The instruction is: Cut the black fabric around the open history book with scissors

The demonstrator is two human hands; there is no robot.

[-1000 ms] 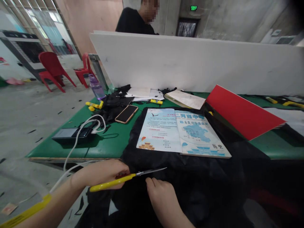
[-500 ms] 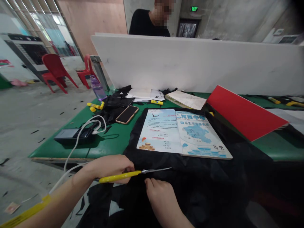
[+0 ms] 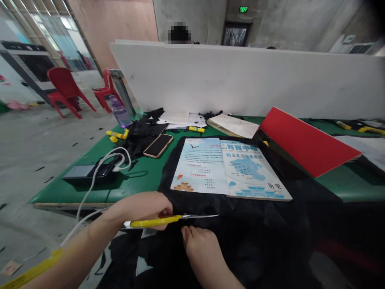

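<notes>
My left hand [image 3: 148,206] is closed around the yellow handle of a pair of scissors [image 3: 156,222]. The blades point right over black cloth [image 3: 255,228]. Just below the blades, my right hand [image 3: 201,247] pinches the same cloth, its fingertips bunched together. The cloth hangs over the table's near edge and spreads beneath an open booklet [image 3: 201,166], which lies cover side up with a blue and white printed front. Whether the blades are cutting into the cloth cannot be made out, dark on dark.
On the green table [image 3: 144,180] are a phone [image 3: 158,145], a black device [image 3: 87,172] with a white cable, glue sticks [image 3: 197,129], a purple bottle [image 3: 120,112], black scraps and a red folder [image 3: 309,142]. A white panel [image 3: 240,80] stands behind; a person's head shows above it.
The scissors and my left hand have shifted slightly right. My right hand keeps its pinch on the cloth. The person behind the panel has dropped lower and moved left.
</notes>
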